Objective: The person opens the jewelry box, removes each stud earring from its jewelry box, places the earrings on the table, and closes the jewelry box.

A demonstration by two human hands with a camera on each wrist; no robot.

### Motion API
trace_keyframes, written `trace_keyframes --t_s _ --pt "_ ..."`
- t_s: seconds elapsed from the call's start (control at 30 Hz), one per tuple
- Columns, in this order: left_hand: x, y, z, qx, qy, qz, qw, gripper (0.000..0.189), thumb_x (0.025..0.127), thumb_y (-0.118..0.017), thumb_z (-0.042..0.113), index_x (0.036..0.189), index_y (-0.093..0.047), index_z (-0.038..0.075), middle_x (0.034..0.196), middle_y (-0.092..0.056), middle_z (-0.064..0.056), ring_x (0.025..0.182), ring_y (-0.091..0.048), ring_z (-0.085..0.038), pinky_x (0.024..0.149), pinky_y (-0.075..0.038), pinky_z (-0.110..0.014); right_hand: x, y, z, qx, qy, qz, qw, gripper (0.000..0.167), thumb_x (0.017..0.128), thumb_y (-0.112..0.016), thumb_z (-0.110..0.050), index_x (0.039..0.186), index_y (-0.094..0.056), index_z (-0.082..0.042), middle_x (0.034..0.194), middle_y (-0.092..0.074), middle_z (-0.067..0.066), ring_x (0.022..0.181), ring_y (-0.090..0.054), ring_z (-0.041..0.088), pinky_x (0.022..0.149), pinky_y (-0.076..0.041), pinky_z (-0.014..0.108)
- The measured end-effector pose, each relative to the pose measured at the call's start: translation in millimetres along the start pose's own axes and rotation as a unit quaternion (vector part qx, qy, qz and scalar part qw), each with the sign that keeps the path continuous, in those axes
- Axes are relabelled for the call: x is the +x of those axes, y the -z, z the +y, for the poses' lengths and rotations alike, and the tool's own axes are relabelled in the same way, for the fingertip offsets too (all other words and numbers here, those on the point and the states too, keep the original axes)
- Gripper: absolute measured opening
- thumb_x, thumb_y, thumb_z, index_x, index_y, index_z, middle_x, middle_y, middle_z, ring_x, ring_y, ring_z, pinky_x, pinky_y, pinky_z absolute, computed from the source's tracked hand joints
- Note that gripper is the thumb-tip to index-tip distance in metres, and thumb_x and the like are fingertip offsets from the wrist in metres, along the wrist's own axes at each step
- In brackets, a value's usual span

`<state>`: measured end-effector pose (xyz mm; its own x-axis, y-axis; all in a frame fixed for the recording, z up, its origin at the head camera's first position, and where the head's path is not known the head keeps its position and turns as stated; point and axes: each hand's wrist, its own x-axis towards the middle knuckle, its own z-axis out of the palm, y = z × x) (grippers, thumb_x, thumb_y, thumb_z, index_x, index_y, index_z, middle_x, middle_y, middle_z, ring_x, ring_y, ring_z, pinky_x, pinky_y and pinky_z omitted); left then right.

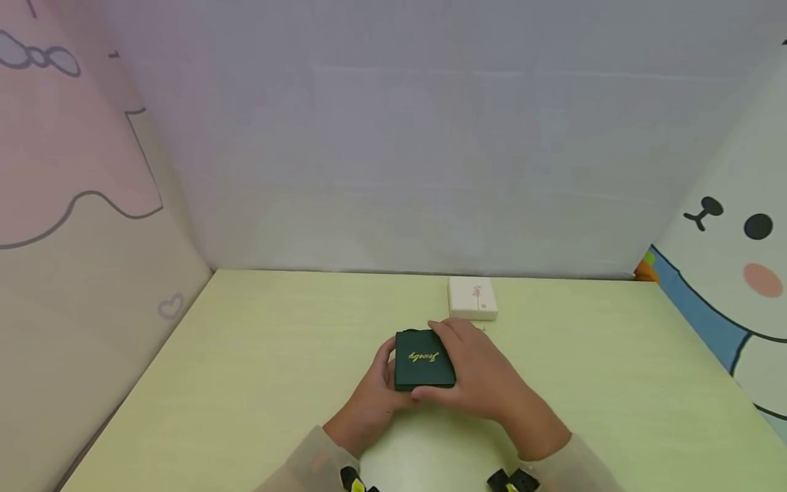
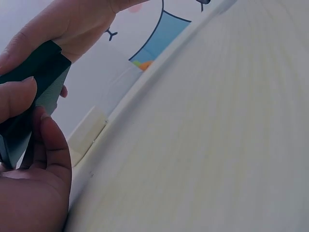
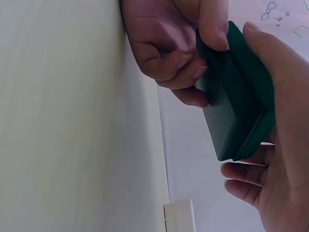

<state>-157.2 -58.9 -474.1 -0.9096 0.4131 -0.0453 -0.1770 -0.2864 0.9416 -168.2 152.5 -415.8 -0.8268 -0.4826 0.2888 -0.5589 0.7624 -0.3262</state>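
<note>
A dark green jewelry box (image 1: 424, 372) with gold lettering on its lid is held above the table between both hands. My left hand (image 1: 367, 403) grips its left side and underside, thumb near the front edge. From the right, my right hand (image 1: 479, 372) holds the lid, its thumb along the front and its fingers over the far right corner. In the right wrist view, a seam runs between the lid and base of the green box (image 3: 236, 96); the lid looks slightly parted from the base. The box's inside is hidden.
Behind the hands, a white box (image 1: 472, 298) with pink print lies near the table's back edge. Something tiny and shiny (image 1: 482, 329) lies just in front of it, too small to identify. Printed panels stand left and right of the pale yellow table (image 1: 277, 342), with a plain back wall.
</note>
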Motion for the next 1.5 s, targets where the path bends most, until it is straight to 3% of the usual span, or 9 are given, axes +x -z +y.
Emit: trace_keyframes --t_s 0.37,0.57,1.1,1.5 --pt "-0.4 -0.3 0.9 0.019 0.003 0.005 0.9998 0.103 0.083 -0.072 -0.017 0.162 -0.015 0.018 0.151 -0.046 -0.019 0.118 -0.062 -0.024 0.088 -0.053 -0.028 0.6 -1.9 -4.3 -0.031 -0.017 -0.030 0.9989 0.111 0.078 -0.057 -0.089 0.152 -0.047 -0.007 0.143 -0.053 0.009 0.131 -0.049 0.030 0.110 -0.040 0.049" --pt "-0.4 -0.7 1.8 0.020 0.008 0.007 0.9997 0.104 0.083 -0.073 -0.016 0.162 -0.015 0.018 0.151 -0.046 -0.018 0.120 -0.061 -0.024 0.088 -0.053 -0.027 -0.3 -3.4 -6.7 -0.036 -0.017 -0.026 0.9989 0.114 0.078 -0.056 -0.089 0.152 -0.046 -0.004 0.144 -0.053 0.009 0.132 -0.047 0.030 0.111 -0.038 0.049" --pt "-1.0 -0.5 0.8 0.028 0.018 0.012 0.9994 0.102 0.084 -0.074 -0.014 0.162 -0.017 0.020 0.150 -0.048 -0.016 0.119 -0.062 -0.025 0.091 -0.054 -0.030 0.3 -6.9 -7.7 -0.063 -0.011 -0.017 0.9978 0.104 0.085 -0.050 -0.086 0.149 -0.050 -0.004 0.141 -0.055 0.009 0.128 -0.049 0.029 0.109 -0.039 0.048" --pt "-0.3 -0.2 0.0 0.018 0.008 0.003 0.9998 0.101 0.085 -0.076 -0.009 0.162 -0.016 0.017 0.152 -0.045 -0.016 0.126 -0.058 -0.025 0.095 -0.052 -0.031 1.5 -7.7 -4.1 -0.055 0.004 -0.011 0.9984 0.097 0.086 -0.055 -0.082 0.145 -0.053 -0.005 0.137 -0.056 0.009 0.124 -0.050 0.027 0.107 -0.042 0.046"
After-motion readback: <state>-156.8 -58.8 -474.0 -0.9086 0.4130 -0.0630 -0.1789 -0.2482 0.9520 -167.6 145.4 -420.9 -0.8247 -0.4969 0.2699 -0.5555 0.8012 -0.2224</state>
